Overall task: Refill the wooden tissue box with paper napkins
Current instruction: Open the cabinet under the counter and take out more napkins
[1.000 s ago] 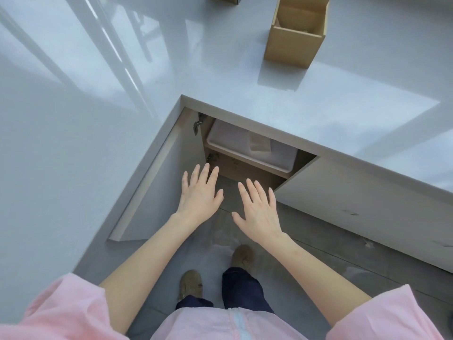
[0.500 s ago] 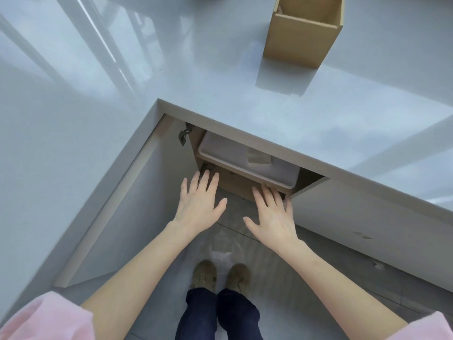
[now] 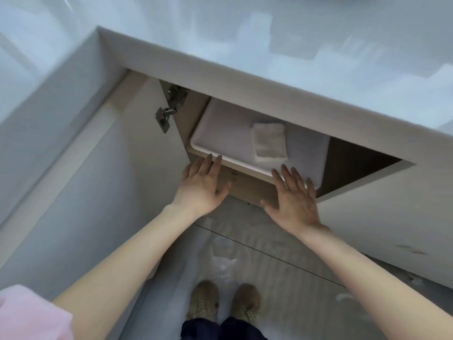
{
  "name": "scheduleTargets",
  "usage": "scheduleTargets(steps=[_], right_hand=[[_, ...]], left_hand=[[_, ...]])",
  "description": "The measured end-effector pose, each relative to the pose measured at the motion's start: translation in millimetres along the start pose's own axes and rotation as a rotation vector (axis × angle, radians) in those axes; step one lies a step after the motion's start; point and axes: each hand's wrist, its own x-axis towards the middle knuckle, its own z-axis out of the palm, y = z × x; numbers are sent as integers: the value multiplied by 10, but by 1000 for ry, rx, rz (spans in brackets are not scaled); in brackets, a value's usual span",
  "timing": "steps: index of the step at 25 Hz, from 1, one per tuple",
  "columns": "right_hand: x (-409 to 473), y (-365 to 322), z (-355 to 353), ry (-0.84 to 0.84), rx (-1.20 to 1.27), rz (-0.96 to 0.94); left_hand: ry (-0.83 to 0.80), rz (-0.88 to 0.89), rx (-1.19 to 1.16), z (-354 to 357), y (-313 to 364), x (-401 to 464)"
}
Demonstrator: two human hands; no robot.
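Note:
A small stack of white paper napkins (image 3: 269, 143) lies in a white plastic tray (image 3: 221, 132) on a shelf inside the open cabinet under the counter. My left hand (image 3: 202, 186) is open, palm down, its fingertips at the tray's front rim on the left. Open as well, my right hand (image 3: 294, 198) has its fingers over the rim's right part. Neither hand holds anything. The wooden tissue box is out of view.
The white countertop (image 3: 269, 45) overhangs the cabinet. The open cabinet door (image 3: 81, 192) stands to my left, with a metal hinge (image 3: 169, 111) near its top. A closed door (image 3: 382, 217) is on the right. My shoes (image 3: 221, 303) stand on the grey floor.
Both hands have moved forward to the tray's front rim. My head has tipped down and closer, so the wooden box on the counter has left the view.

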Motion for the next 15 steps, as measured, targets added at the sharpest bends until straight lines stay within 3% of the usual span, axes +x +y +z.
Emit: scheduleTargets(steps=[8, 15], right_hand=[[738, 389, 416, 108, -26, -15], [1276, 539, 525, 223, 214, 36]], left_hand=[[135, 51, -77, 425, -134, 759], [109, 60, -54, 700, 30, 1348]])
